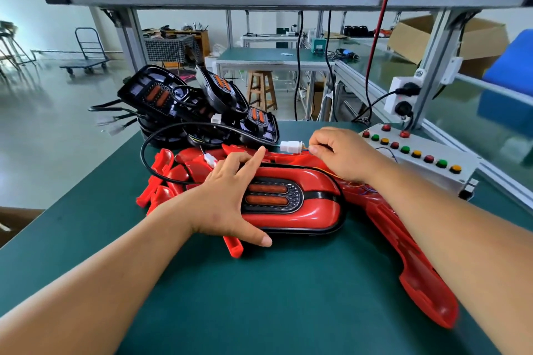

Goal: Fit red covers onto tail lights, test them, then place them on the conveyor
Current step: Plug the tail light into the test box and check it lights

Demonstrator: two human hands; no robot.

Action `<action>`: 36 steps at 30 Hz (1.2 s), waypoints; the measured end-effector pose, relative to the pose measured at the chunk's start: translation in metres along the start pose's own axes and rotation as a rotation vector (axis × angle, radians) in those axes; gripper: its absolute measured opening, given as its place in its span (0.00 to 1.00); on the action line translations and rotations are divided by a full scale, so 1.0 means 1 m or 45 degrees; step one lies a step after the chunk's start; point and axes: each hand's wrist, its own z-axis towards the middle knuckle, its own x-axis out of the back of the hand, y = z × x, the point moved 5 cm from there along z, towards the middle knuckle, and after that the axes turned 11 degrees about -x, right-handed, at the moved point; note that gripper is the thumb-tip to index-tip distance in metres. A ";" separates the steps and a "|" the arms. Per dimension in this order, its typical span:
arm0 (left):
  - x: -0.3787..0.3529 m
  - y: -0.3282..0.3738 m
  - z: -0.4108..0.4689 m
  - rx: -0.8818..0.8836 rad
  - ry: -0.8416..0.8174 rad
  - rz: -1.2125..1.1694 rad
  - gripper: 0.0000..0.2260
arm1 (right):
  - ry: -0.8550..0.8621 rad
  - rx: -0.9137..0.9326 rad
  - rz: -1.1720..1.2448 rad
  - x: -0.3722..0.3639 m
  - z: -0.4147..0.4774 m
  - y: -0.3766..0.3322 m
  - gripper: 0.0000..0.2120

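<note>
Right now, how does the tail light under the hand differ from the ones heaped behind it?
The near tail light wears a glossy red cover; the heaped tail lights are bare black. The near one lies flat on the table, the left hand pressing on it; the heaped ones lean tilted against each other, untouched. Both show a pair of orange bars in the middle.

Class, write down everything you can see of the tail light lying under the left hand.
The tail light is an oval unit with a glossy red plastic cover, a black rim and a black centre panel holding two orange lamp strips. It lies flat, face up, on the green table. The left hand rests spread on its left end.
</note>
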 end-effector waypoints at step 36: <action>0.032 -0.058 0.052 0.238 0.640 -0.183 0.11 | -0.027 -0.758 -0.632 -0.015 -0.004 0.081 0.37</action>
